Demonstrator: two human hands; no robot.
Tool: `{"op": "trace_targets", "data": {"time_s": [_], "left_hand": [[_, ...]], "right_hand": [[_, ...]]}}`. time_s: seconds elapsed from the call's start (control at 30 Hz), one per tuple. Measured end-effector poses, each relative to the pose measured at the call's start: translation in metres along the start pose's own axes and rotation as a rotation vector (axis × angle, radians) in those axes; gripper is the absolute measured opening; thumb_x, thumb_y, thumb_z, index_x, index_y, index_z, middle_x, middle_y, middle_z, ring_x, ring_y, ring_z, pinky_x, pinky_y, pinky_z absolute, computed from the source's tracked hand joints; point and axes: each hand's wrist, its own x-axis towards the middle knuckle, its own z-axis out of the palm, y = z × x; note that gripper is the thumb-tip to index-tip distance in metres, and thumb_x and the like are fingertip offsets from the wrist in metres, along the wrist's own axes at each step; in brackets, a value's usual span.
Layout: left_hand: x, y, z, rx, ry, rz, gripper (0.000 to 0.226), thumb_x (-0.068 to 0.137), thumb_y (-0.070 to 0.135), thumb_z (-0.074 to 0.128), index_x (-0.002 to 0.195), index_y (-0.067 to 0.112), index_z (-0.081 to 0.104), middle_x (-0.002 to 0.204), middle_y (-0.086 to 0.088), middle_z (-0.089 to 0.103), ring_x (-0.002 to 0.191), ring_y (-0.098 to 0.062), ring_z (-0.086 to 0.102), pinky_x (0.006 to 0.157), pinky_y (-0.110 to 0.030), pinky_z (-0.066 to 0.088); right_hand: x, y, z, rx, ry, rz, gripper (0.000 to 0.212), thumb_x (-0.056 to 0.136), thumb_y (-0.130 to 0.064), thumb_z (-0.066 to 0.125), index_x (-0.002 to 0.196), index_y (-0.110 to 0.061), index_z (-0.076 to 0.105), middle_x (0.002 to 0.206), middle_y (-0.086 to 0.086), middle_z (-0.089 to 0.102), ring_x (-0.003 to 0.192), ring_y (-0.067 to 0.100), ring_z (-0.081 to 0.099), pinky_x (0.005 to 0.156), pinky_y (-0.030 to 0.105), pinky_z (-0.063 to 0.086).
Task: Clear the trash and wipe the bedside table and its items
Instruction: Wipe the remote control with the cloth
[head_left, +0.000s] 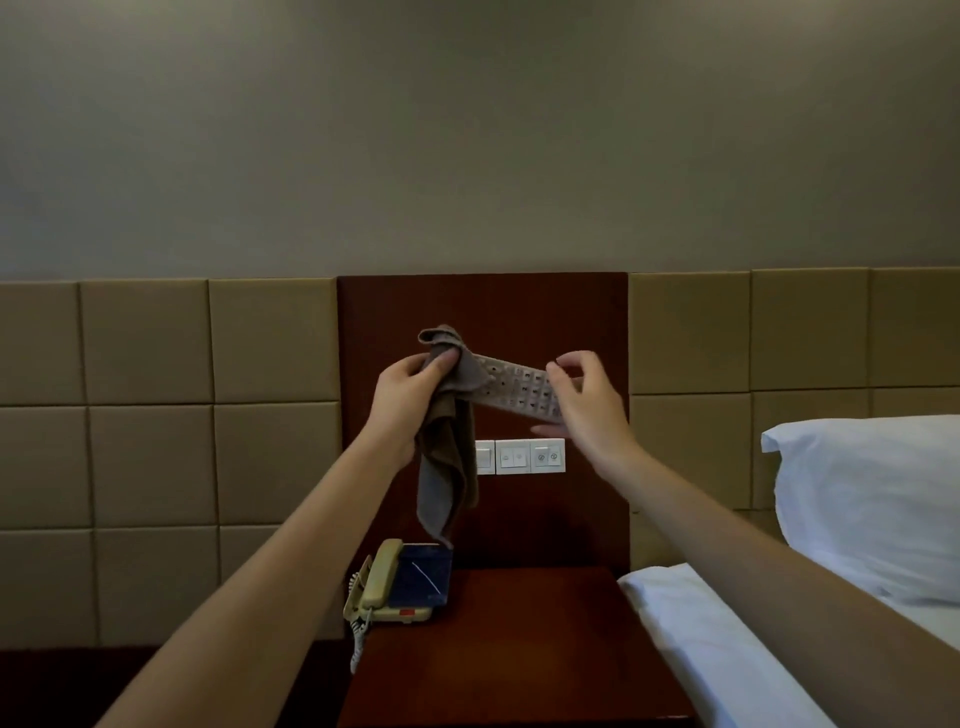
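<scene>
Both my hands are raised in front of the dark wooden wall panel, above the bedside table (519, 639). My left hand (410, 389) grips a grey-brown cloth (447, 457), which is bunched over the left end of a white remote control (519, 387) and hangs down below my wrist. My right hand (587, 400) holds the remote's right end between curled fingers and thumb. The remote lies roughly level, buttons facing me. On the table's back left corner sits a beige corded telephone (382, 582) with a dark blue card (421, 574) on its base.
A row of white wall switches (524, 456) is set in the panel below my hands. A bed with a white sheet (727, 654) and a pillow (872, 499) lies to the right. Padded beige headboard panels (150, 457) flank the table.
</scene>
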Motion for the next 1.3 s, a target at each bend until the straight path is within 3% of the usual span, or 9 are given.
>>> {"op": "trace_targets", "data": {"time_s": [0.1,0.2,0.33,0.43,0.6,0.77,1.03,1.2,1.3], "left_hand": [[0.012,0.007,-0.003,-0.126,0.090,-0.094,0.029,0.089,0.027,0.064,0.112,0.009,0.064,0.091,-0.007,0.070,0.076,-0.019,0.067,0.066,-0.032,0.054],[0.013,0.005,-0.001,-0.344,0.185,-0.221,0.031,0.091,0.034,0.060,0.110,0.010,0.064,0.092,-0.007,0.069,0.081,-0.023,0.066,0.065,-0.036,0.052],[0.004,-0.006,0.016,-0.590,0.209,-0.299,0.056,0.094,0.055,0.042,0.116,0.006,0.058,0.103,-0.014,0.066,0.088,-0.028,0.064,0.068,-0.040,0.052],[-0.012,-0.019,0.028,-0.548,0.157,-0.325,0.053,0.100,0.048,0.030,0.103,0.006,0.062,0.091,-0.011,0.067,0.080,-0.024,0.064,0.063,-0.034,0.049],[-0.016,-0.022,0.020,-0.546,0.024,-0.349,0.053,0.101,0.044,0.030,0.122,0.003,0.056,0.099,-0.015,0.065,0.089,-0.028,0.062,0.069,-0.037,0.049],[0.000,-0.003,-0.007,-0.635,0.007,-0.307,0.060,0.099,0.051,0.027,0.111,0.001,0.057,0.121,-0.019,0.056,0.095,-0.031,0.057,0.076,-0.043,0.045],[-0.024,-0.026,-0.004,-0.375,-0.179,-0.393,0.042,0.098,0.040,0.041,0.120,0.010,0.061,0.100,-0.012,0.072,0.086,-0.023,0.070,0.069,-0.035,0.056],[-0.010,-0.028,-0.017,-0.452,0.045,-0.341,0.049,0.089,0.035,0.056,0.129,0.007,0.055,0.125,-0.016,0.059,0.104,-0.027,0.060,0.074,-0.036,0.049],[-0.003,-0.019,-0.027,-0.427,0.113,-0.292,0.050,0.079,0.033,0.066,0.122,0.009,0.060,0.120,-0.015,0.061,0.102,-0.028,0.061,0.072,-0.037,0.051]], "right_hand": [[-0.015,0.015,0.008,-0.421,-0.125,-0.362,0.056,0.093,-0.030,0.059,0.142,-0.018,0.035,0.122,0.003,0.046,0.104,0.014,0.054,0.083,0.027,0.053],[-0.023,0.021,0.018,-0.609,-0.109,-0.416,0.065,0.091,-0.032,0.062,0.146,-0.021,0.030,0.124,0.002,0.046,0.103,0.014,0.054,0.083,0.023,0.049],[-0.035,0.015,0.050,-0.491,-0.049,-0.314,0.062,0.095,-0.036,0.054,0.150,-0.023,0.027,0.124,0.000,0.050,0.099,0.006,0.048,0.074,0.015,0.040],[-0.029,0.006,0.066,-0.371,-0.031,-0.208,0.060,0.094,-0.034,0.054,0.148,-0.022,0.031,0.129,0.001,0.053,0.111,0.011,0.051,0.082,0.016,0.039],[-0.017,0.008,0.060,-0.436,-0.115,-0.130,0.064,0.091,-0.040,0.057,0.147,-0.021,0.034,0.133,0.001,0.056,0.119,0.018,0.053,0.097,0.034,0.048],[-0.025,0.018,0.056,-0.407,-0.174,-0.138,0.074,0.084,-0.049,0.065,0.146,-0.019,0.038,0.137,-0.004,0.054,0.123,0.014,0.052,0.099,0.030,0.045],[-0.011,-0.001,0.060,-0.736,0.019,-0.260,0.062,0.089,-0.055,0.052,0.144,-0.030,0.038,0.121,-0.001,0.064,0.113,0.025,0.055,0.092,0.042,0.035],[-0.033,0.021,0.054,-0.758,-0.058,-0.290,0.068,0.087,-0.063,0.050,0.145,-0.032,0.035,0.118,-0.008,0.062,0.109,0.018,0.055,0.095,0.041,0.036],[-0.041,0.036,0.059,-0.663,-0.081,-0.293,0.071,0.085,-0.063,0.053,0.145,-0.031,0.034,0.120,-0.007,0.062,0.112,0.017,0.054,0.098,0.042,0.040]]}}
